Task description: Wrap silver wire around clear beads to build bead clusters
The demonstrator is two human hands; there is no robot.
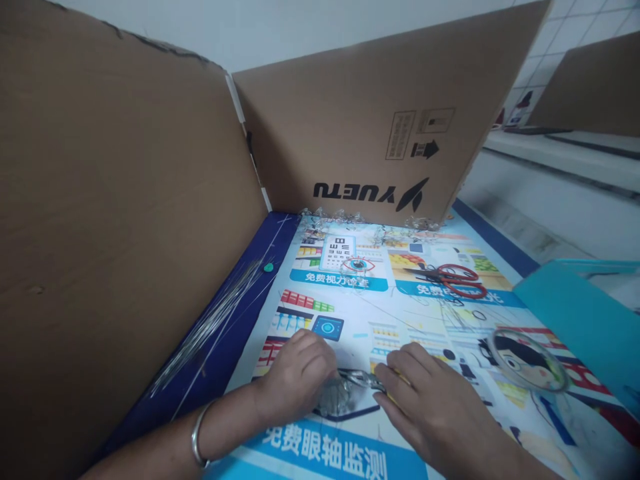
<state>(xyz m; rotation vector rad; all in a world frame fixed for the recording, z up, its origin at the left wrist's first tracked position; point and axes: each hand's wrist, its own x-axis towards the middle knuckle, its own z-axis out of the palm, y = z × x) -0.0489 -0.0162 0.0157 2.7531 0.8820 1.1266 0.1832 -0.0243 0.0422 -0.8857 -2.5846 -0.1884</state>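
My left hand (pixel 306 375) is closed around a small tangle of thin shiny wire (pixel 334 400), low over the printed mat. Fingers of my right hand (pixel 425 393) are wrapped round a pair of pliers (pixel 363 379), whose metal jaws point left and reach the wire at my left fingertips. I cannot tell whether the jaws grip it. My palm hides most of the pliers' handles; a bit of yellow shows. Beyond my right hand lie red-handled scissors (pixel 450 277) and loose wire pieces. A bundle of straight silvery wires (pixel 215 327) rests to the left.
Cardboard panels (pixel 370 127) wall off the left and back. Small wire pieces (pixel 343 219) line the back panel's foot. A tiny green object (pixel 269 267) lies near the wire bundle. At right are a round clear-rimmed object (pixel 564 380) and a turquoise container (pixel 575 300).
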